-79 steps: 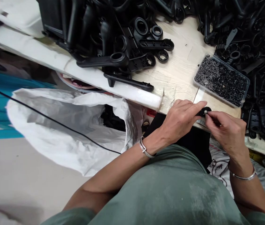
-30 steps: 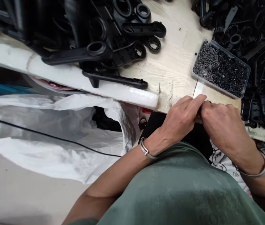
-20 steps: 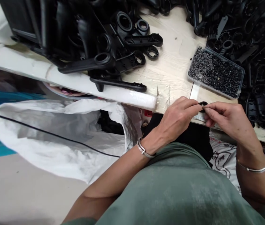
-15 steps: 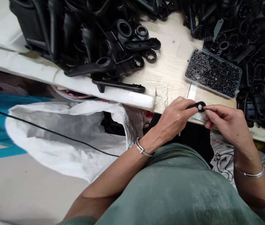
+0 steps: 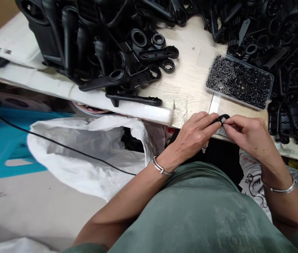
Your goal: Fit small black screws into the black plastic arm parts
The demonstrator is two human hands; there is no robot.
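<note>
My left hand [image 5: 195,131] grips a small black plastic part [image 5: 224,116] with a ring-shaped end, just over the front edge of the table. Most of that part is covered by my fingers. At the ring's right side, my right hand [image 5: 250,135] has thumb and forefinger pinched together; whatever sits between the fingertips is too small or hidden to name. Behind my hands stands a clear plastic box [image 5: 268,86] filled with tiny black pieces.
Black plastic parts [image 5: 117,75] are heaped at the left of the table, and more black parts [image 5: 291,116] lie at the right. Below the edge gapes a white sack [image 5: 59,140] with black parts inside. A black cable [image 5: 67,146] crosses over it.
My right hand has shifted slightly left, its pinched fingertips closer in over the ring. The ring end has tilted in my left hand. The whole view has moved a little.
</note>
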